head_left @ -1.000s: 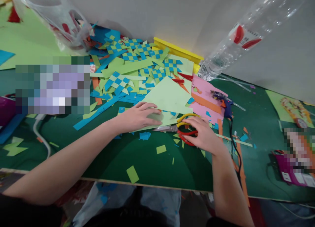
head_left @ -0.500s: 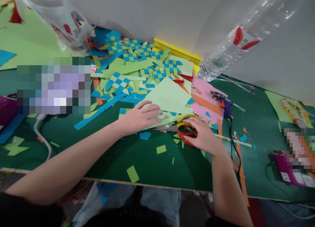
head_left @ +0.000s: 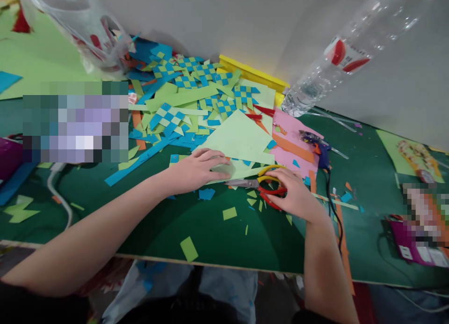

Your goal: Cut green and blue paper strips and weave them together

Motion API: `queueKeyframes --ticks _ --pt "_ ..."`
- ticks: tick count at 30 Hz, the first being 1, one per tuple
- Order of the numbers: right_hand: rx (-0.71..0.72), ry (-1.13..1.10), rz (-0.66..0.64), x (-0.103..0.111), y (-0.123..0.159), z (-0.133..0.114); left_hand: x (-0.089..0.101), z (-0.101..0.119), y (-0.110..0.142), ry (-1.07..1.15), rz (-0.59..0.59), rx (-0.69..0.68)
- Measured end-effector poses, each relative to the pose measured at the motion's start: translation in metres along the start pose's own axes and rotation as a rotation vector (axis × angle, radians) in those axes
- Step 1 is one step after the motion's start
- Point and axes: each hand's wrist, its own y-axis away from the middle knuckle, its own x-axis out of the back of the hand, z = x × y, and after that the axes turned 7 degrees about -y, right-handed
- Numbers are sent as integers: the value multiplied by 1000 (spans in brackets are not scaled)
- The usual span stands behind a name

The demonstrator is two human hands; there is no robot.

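Note:
My left hand [head_left: 201, 171] rests on light green paper, its fingers stretched out and spread a little. My right hand [head_left: 293, 189] grips a pair of scissors [head_left: 248, 183] by its red and yellow handles. The blades lie low over the table, pointing left toward my left fingertips, and seem nearly closed. Just above them runs a narrow green paper piece [head_left: 242, 170]. A large pale green sheet [head_left: 240, 136] lies beyond both hands. Blue and green woven paper fish [head_left: 167, 119] are heaped behind it on more strips.
On the right are a pink sheet [head_left: 293, 158], a blue glue gun [head_left: 324, 154] with a black cable and an orange strip [head_left: 343, 244]. A clear plastic bottle [head_left: 317, 76] leans by the wall. Paper scraps [head_left: 229, 213] dot the green table [head_left: 224, 239]. A plastic bag [head_left: 91, 29] stands back left.
My right hand and the scissors have shifted slightly to the right, so the blade tips sit farther from my left hand's wrist. My left hand has barely moved.

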Motion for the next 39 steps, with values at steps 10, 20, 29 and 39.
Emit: queueKeyframes --ticks 10,20,29,39 --pt "23 35 21 -3 -4 -3 -2 -2 1 15 -41 -7" --pt "34 26 30 -3 -4 -5 -4 -5 2 29 1 -3" --pt "42 31 15 -7 -6 -8 -2 -5 2 31 29 -4" --pt "56 28 -1 -11 -9 -16 -3 -5 2 15 15 -11"
